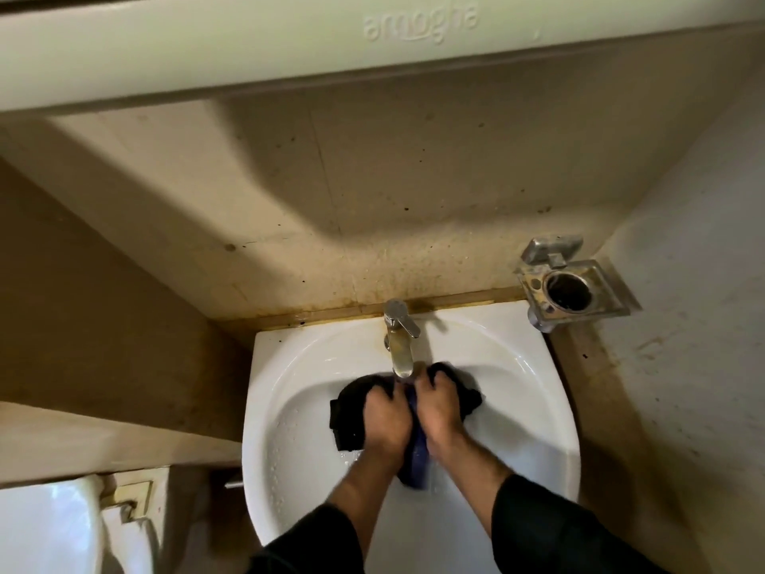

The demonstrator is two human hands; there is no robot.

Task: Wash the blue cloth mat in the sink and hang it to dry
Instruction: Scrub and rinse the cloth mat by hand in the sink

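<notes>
The blue cloth mat [419, 457] lies bunched in the white sink [289, 366], looking dark and wet, right under the steel tap [399, 337]. My left hand [387, 420] grips the left part of the mat with curled fingers. My right hand [441, 408] grips the right part, close beside the left. A blue fold of the mat hangs down between my wrists. Much of the cloth is hidden under both hands. I cannot tell whether water runs from the tap.
A metal tumbler holder [569, 283] is fixed to the right wall above the sink's corner. A cabinet [248, 43] overhangs the stained back wall. A toilet cistern [54, 528] stands at lower left, below a ledge.
</notes>
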